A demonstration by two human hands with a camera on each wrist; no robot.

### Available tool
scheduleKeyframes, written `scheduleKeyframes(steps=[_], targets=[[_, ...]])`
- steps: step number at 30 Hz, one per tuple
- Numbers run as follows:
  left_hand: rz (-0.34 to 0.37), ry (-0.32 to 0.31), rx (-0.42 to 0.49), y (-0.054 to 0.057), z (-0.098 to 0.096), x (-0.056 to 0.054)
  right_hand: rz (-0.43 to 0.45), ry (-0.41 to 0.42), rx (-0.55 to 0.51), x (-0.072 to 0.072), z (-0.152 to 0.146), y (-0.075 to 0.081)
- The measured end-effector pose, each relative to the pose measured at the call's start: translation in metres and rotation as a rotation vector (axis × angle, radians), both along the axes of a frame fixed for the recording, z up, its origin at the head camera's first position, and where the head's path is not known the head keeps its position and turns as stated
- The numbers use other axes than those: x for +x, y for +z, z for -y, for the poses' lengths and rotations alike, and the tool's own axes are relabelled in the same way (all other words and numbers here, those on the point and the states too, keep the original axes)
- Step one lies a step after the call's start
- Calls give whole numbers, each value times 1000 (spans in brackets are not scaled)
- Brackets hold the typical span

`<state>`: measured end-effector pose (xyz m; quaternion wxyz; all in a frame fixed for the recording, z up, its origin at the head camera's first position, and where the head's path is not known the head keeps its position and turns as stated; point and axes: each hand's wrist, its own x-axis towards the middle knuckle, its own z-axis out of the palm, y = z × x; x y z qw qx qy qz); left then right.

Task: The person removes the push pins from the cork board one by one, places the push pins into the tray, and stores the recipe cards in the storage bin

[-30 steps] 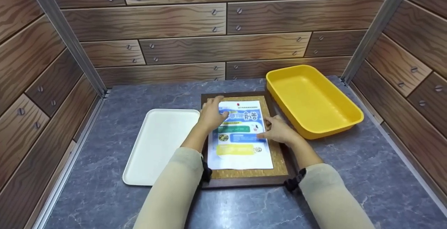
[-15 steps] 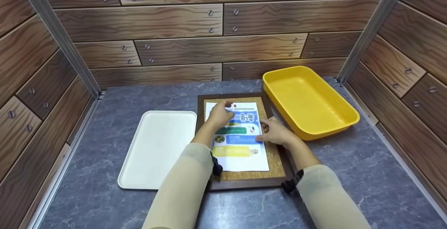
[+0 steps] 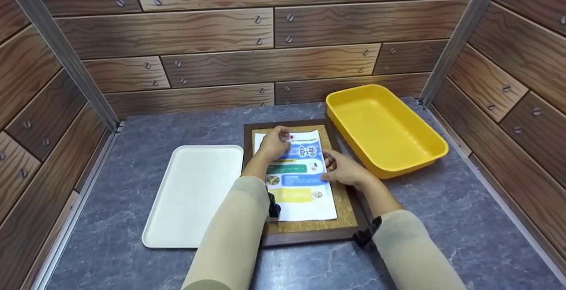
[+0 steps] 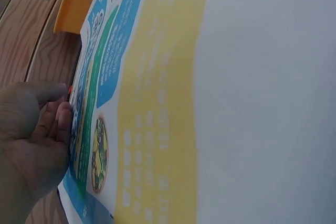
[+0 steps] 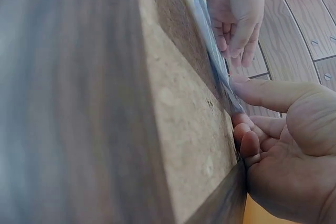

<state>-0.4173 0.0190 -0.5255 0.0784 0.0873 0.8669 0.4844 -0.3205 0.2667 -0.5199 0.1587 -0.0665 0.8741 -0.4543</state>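
Note:
A printed sheet of paper (image 3: 305,208) with blue, green and yellow blocks lies on a dark-framed cork board (image 3: 347,206). My right hand (image 3: 347,170) pinches the sheet's right edge. In the right wrist view, the thumb (image 5: 262,92) is above the edge and fingertips are at its underside. Over the sheet's upper left part is my left hand (image 3: 272,146), its fingers loosely bent and holding nothing. The left wrist view shows this hand (image 4: 31,145) close to the printed surface; whether it touches is unclear.
A white tray (image 3: 194,192) lies left of the board. At the back right stands a deep yellow tub (image 3: 389,135), close against the board's right side. Wood-patterned walls (image 3: 212,29) enclose the grey marbled table (image 3: 106,215).
My left hand has moved right across the sheet from its left edge, and its fingers have bent more. The right hand stays at the right edge. The head view has shifted slightly.

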Motion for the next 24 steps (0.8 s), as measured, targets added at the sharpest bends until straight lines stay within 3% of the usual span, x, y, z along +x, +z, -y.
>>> scheduleKeyframes(steps=[4, 8, 14, 24], targets=[[-28, -21, -76, -1, 2, -2, -4, 10, -29, 0, -1, -1], [-44, -4, -134, 0, 2, -2, -5, 33, -43, 0, -1, -1], [-67, 44, -161, 1, -2, -2, 0, 47, -49, 0, -2, 1], [-64, 21, -210, 3, -2, -5, 21, 64, -82, 0, -1, -1]])
